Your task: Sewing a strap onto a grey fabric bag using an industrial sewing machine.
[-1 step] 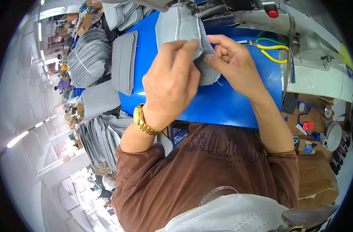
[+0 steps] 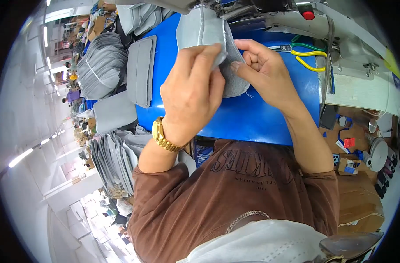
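A grey padded fabric panel (image 2: 190, 31) lies on the blue tabletop (image 2: 248, 118), its far end under the sewing machine (image 2: 248, 14). A pale lengthwise seam runs along it, and loose threads hang at its near edge. My left hand (image 2: 189, 85), with a gold watch at the wrist, pinches a lifted pale edge of the panel. On the panel's right side, my right hand (image 2: 272, 72) is closed, thumb and bent fingers at the darker grey edge. What lies between the right fingertips is partly hidden.
Yellow-handled scissors (image 2: 311, 59) lie right of my right hand, beside green-handled ones (image 2: 307, 45). A red button (image 2: 308, 15) sits on the machine. Stitched grey panels (image 2: 140, 72) lie at the table's left edge. Beyond are a tied bundle (image 2: 101, 65) and a stack (image 2: 112, 162) of grey pieces.
My left hand and forearm have shifted very slightly, the fingers still pinching the fabric edge. My right hand has stayed in place.
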Available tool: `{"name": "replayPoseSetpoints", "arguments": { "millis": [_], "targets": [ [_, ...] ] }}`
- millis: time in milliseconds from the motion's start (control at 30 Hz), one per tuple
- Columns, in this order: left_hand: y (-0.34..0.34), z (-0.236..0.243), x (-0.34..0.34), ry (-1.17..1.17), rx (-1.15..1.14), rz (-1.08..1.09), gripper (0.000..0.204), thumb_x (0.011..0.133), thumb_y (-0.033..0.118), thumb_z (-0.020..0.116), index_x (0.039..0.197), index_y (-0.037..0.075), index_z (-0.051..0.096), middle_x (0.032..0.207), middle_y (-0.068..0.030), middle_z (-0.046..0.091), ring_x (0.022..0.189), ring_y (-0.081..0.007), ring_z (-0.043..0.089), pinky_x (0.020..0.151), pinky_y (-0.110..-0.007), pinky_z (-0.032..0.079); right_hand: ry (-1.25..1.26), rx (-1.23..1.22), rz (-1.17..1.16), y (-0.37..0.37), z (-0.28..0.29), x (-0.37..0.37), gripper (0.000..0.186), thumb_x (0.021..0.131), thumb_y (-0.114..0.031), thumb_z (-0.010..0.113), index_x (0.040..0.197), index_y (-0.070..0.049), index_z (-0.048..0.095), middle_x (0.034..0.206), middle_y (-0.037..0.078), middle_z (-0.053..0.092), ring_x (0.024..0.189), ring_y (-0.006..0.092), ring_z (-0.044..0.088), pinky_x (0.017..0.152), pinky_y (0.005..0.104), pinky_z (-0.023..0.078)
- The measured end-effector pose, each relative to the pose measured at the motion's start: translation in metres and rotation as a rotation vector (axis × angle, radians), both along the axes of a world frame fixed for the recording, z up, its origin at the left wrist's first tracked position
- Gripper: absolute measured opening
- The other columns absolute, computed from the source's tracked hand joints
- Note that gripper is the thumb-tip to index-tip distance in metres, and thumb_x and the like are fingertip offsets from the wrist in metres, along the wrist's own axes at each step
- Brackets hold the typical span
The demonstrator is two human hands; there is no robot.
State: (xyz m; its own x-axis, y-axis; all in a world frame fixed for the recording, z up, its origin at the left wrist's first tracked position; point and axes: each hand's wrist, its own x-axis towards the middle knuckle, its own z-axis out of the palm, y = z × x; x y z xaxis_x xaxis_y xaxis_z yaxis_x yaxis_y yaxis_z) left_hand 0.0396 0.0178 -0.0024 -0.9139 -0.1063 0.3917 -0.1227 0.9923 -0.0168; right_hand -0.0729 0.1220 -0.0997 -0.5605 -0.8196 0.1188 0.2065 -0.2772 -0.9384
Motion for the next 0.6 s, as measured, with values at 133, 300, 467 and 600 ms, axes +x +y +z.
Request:
{"name": "replayPoseSetpoints", "arguments": {
  "millis": [133, 300, 467, 600],
  "targets": [
    [-0.002, -0.012, -0.003, 0.197, 0.087, 0.009, 0.021, 0.081, 0.005, 0.073, 0.102, 0.006, 0.068, 0.090, -0.0099, 0.064, 0.070, -0.0236, 0.064, 0.058, -0.031, 0.050, -0.059, -0.007, -0.022, 0.000, -0.005, 0.002, 0.042, 0.087, -0.005, 0.067, 0.127, 0.005, 0.056, 0.069, -0.005, 0.042, 0.060, 0.0021, 0.040, 0.052, 0.0205, 0.034],
    [-0.006, -0.019, -0.005, 0.259, 0.225, -0.031, 0.016, 0.079, 0.004, 0.074, 0.095, 0.005, 0.071, 0.086, -0.0079, 0.066, 0.064, -0.0197, 0.064, 0.054, -0.028, 0.049, -0.041, -0.023, -0.024, -0.002, -0.013, 0.001, 0.046, 0.087, -0.006, 0.067, 0.131, 0.004, 0.055, 0.070, -0.005, 0.041, 0.060, 0.0020, 0.040, 0.052, 0.0200, 0.034],
    [-0.009, -0.025, -0.009, 0.268, 0.255, -0.058, 0.015, 0.079, 0.003, 0.074, 0.094, 0.005, 0.072, 0.086, -0.0073, 0.067, 0.063, -0.0191, 0.063, 0.054, -0.027, 0.049, -0.045, -0.064, -0.025, -0.008, -0.014, 0.001, 0.043, 0.088, -0.007, 0.066, 0.129, 0.004, 0.056, 0.070, -0.006, 0.044, 0.061, 0.0018, 0.041, 0.052, 0.0207, 0.035],
    [-0.027, -0.033, -0.026, 0.314, 0.189, -0.166, 0.013, 0.080, 0.004, 0.072, 0.093, 0.006, 0.071, 0.085, -0.0069, 0.066, 0.065, -0.0212, 0.064, 0.055, -0.029, 0.050, -0.001, -0.058, -0.053, -0.021, -0.014, -0.008, 0.039, 0.090, -0.009, 0.064, 0.127, 0.003, 0.058, 0.071, -0.005, 0.048, 0.062, 0.0018, 0.042, 0.053, 0.0209, 0.036]
  ]
}}
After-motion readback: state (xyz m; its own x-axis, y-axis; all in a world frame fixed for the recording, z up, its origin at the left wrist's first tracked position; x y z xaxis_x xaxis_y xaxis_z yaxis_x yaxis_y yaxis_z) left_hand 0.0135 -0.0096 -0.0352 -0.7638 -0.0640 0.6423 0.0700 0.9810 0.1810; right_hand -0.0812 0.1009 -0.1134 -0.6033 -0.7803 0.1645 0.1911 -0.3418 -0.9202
